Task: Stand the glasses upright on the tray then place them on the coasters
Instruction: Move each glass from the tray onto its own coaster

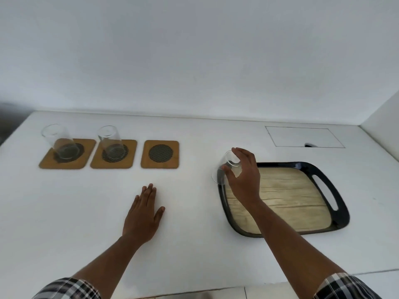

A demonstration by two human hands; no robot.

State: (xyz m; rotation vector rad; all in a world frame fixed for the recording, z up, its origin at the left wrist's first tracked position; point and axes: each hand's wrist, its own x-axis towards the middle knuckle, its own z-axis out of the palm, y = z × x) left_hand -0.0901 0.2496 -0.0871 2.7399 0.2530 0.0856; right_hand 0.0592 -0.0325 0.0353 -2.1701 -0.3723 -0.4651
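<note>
Clear cylindrical glass in right hand

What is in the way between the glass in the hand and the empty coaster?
Nothing visible. The right hand holds the glass at the tray's left edge, and only bare table lies between it and the empty coaster.

A smooth white countertop fills the scene, meeting a plain white wall at the far edge. At the far right, a thin-lined rectangular panel sits flush in the surface, with a small dark notch on its near edge. Another white wall rises on the right.
</note>
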